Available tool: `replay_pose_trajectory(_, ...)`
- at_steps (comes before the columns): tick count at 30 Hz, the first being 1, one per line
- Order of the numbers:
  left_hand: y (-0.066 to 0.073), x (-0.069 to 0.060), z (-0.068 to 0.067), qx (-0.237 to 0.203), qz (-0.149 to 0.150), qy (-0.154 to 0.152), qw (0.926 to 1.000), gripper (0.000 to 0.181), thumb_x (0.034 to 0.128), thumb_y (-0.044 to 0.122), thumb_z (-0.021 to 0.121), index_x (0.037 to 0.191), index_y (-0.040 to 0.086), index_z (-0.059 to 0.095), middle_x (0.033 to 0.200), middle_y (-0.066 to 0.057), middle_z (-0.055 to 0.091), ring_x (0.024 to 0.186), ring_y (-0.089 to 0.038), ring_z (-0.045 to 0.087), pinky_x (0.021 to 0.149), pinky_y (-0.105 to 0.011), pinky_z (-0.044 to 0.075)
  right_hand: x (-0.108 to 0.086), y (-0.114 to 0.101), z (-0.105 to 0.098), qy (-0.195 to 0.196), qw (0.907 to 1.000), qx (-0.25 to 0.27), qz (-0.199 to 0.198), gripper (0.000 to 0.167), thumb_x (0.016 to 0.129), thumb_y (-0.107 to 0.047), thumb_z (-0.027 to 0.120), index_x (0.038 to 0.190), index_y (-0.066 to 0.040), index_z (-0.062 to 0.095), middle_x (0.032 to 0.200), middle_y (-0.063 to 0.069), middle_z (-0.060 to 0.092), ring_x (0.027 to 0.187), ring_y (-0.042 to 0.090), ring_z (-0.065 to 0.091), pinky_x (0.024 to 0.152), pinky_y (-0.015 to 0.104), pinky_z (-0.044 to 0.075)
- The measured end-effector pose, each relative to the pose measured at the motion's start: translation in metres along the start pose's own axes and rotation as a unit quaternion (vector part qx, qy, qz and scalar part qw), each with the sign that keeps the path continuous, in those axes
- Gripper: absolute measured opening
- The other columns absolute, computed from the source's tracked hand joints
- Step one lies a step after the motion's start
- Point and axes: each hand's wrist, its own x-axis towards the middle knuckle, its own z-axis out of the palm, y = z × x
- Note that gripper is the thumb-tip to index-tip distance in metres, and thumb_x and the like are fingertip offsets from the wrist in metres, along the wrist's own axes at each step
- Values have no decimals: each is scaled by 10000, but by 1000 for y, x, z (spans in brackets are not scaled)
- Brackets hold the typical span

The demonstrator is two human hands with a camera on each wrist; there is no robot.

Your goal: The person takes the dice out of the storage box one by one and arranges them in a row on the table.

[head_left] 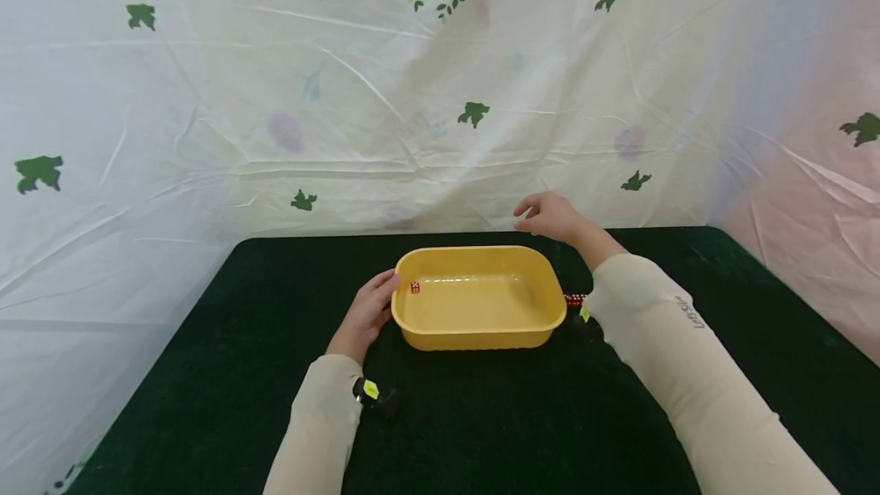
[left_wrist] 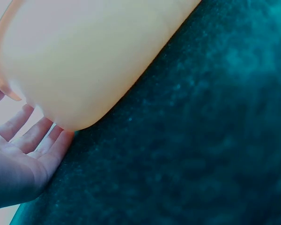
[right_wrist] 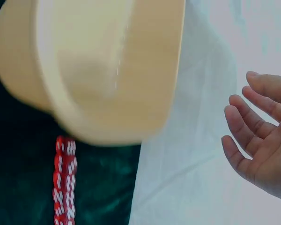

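Note:
A yellow rectangular tub (head_left: 480, 341) sits on the dark cloth, with one red die (head_left: 415, 287) inside near its left end. My left hand (head_left: 369, 310) rests against the tub's left end. In the left wrist view, its fairly straight fingers (left_wrist: 32, 133) touch the tub's outer wall. Beyond the tub's far right corner, my right hand (head_left: 552, 218) hangs in the air with loosely bent fingers and holds nothing. Red dice with white pips (head_left: 574, 300) lie in rows to the right of the tub, partly hidden by my right sleeve. More of these rows shows in the right wrist view.
A dark green cloth (head_left: 522, 418) covers the table. White patterned fabric (head_left: 385, 105) hangs behind its far edge and along the left side, with pinkish fabric (head_left: 818, 197) on the right. Each wrist carries a small black device with a yellow tag (head_left: 371, 389).

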Motion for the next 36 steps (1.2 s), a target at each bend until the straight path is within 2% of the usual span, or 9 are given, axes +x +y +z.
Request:
replay_pose_trajectory(9, 1, 2, -1, -26, -8, -54, 10000, 427, 848, 349, 526, 1217, 152, 444, 1229, -35, 416, 1102, -200, 396, 877, -367, 365, 10, -21, 26, -222, 9975, 564, -374, 288, 820, -141, 576, 1064, 10, 558, 923, 156, 579, 801, 318, 557, 705, 366, 452)
replay_pose_trajectory(16, 1, 1, -2, -58, -54, -45, 10000, 432, 843, 353, 531, 1218, 156, 444, 1219, -27, 423, 1085, -191, 413, 859, -353, 383, 17, -37, 54, -504, 9894, 1247, -546, 277, 807, -87, 586, 1042, 57, 561, 887, 184, 579, 824, 356, 536, 736, 426, 437)
replay_pose_trajectory(23, -1, 2, -2, -44, -86, 0, 10000, 439, 835, 365, 537, 1215, 162, 449, 1217, -24, 428, 1076, -189, 424, 842, -348, 395, 24, -48, 85, -628, 9844, 1539, -578, 262, 797, -72, 600, 1024, 55, 570, 919, 142, 578, 843, 305, 541, 715, 356, 458)
replay_pose_trajectory(28, 1, 0, -1, -3, -84, -33, 10000, 430, 845, 347, 528, 1220, 155, 445, 1225, -33, 423, 1086, -198, 416, 858, -357, 383, 26, -55, 101, -700, 9853, 1471, -522, 258, 789, -95, 617, 1015, 28, 586, 916, 121, 573, 803, 212, 544, 665, 273, 468)
replay_pose_trajectory(31, 1, 0, -2, -21, -90, -5, 10000, 425, 845, 345, 529, 1219, 156, 450, 1217, -29, 428, 1079, -194, 421, 857, -354, 384, 29, -58, 110, -727, 9852, 1504, -379, 262, 786, -106, 625, 1018, 12, 592, 920, 111, 571, 779, 191, 537, 653, 256, 468)
replay_pose_trajectory(36, -1, 3, -2, -67, -45, -25, 10000, 428, 849, 335, 528, 1225, 146, 449, 1216, -44, 433, 1075, -200, 427, 845, -356, 393, 30, -60, 124, -865, 9798, 1788, -215, 280, 793, -102, 618, 1040, 20, 574, 942, 115, 562, 758, 210, 533, 674, 282, 467)
